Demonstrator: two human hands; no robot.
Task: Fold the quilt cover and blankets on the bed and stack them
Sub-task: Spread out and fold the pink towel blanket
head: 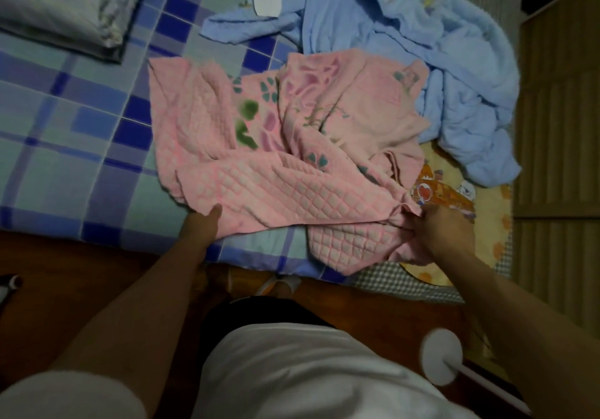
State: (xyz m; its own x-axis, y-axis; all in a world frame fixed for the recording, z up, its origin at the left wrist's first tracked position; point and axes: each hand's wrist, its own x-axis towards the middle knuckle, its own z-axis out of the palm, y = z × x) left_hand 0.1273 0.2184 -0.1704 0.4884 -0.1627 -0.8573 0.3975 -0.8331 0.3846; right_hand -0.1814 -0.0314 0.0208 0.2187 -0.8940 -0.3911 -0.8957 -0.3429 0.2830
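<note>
Gathering the near edge of a pink quilted blanket (279,146), a person stands at the side of the bed, whose blue checked sheet (74,120) lies under the cloth. The left hand (203,224) reaches under the blanket's lower left border; the thumb shows on top and the fingers are hidden beneath the fabric, so the hold appears to be a pinch, though its tightness cannot be told. The right hand (443,227) has its fingers curled round a bunched fold at the lower right border, where the cloth puckers into pleats. Holding two well-separated points on the same edge probably serves to draw that edge taut and find the corners before the first fold. The blanket itself lies crumpled across the middle of the bed, its far part rumpled and overlapping a light blue blanket (431,61), which sits in a loose heap toward the far right. A yellow printed cloth (454,191) lies partly beneath both, beside the right hand. A grey pillow (65,6) rests at the far left, well apart from the pile. Judged from this arrangement, nothing is folded or stacked yet, and the pink blanket is the first piece in hand.
</note>
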